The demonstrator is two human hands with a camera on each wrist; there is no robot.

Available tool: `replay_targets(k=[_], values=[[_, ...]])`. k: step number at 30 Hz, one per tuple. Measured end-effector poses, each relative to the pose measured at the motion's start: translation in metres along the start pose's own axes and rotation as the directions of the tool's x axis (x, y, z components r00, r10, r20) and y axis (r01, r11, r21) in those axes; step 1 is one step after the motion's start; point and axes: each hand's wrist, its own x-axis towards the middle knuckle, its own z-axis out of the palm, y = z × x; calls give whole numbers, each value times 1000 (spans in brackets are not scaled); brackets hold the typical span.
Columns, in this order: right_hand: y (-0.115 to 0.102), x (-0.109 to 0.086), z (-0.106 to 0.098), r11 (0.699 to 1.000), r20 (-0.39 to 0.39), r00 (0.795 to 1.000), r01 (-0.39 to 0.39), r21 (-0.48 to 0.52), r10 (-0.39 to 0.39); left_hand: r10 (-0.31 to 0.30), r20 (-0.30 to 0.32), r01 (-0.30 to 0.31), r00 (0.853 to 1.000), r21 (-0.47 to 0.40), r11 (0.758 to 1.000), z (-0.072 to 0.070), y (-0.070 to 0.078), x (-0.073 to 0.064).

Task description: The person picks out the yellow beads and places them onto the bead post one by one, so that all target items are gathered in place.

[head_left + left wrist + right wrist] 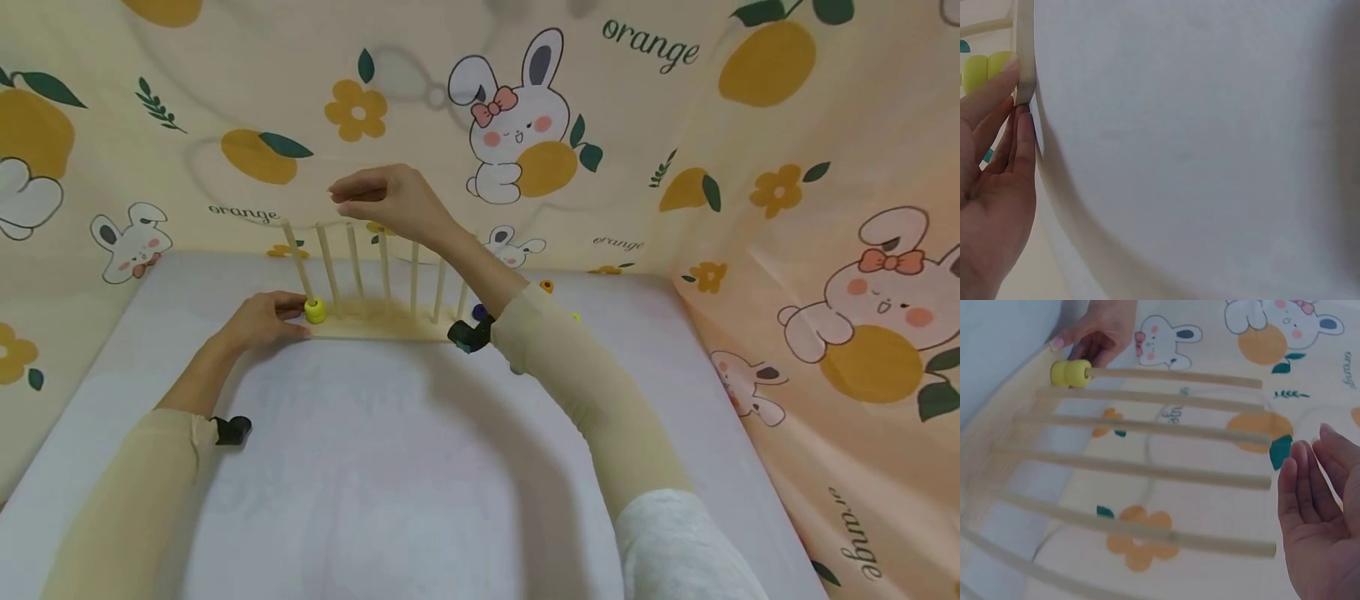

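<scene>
A wooden peg rack, its base (375,332) long and flat, carries a row of several upright pegs (1179,400). Two yellow beads (1071,373) sit stacked at the foot of the leftmost peg. My left hand (262,322) holds the left end of the base, beside the yellow beads. In the left wrist view its thumb and fingers (1025,134) meet the base's end. My right hand (397,200) is raised above the peg tops, fingers loosely bent, with nothing seen in it. The right wrist view shows its palm beyond the peg tips.
To the right of the rack lie a blue bead (480,312), an orange bead (547,286) and a small yellow piece (576,317), partly hidden by my right arm. A printed cloth (420,50) hangs behind the white table (360,467).
</scene>
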Motion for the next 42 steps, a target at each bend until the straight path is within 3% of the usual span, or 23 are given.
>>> replay_targets(k=[9,16,23,34,42], values=[[14,-25,-18,999,-43,999,-24,45,26,-2,9,2,1000,-7,1000,2,0,-2],[28,-42,-38,991,-122,991,71,117,-56,7,3,-7,1000,-34,999,0,-2,2],[40,-56,-56,993,-183,979,103,66,-89,1,8,-1,1000,-33,999,1,-3,4],[51,-82,-77,998,-227,973,48,34,-39,-1,10,2,1000,-56,998,0,-8,1],[63,-107,-90,1000,-294,956,26,-11,-28,-4,22,6,1000,-91,996,-1,-5,3]])
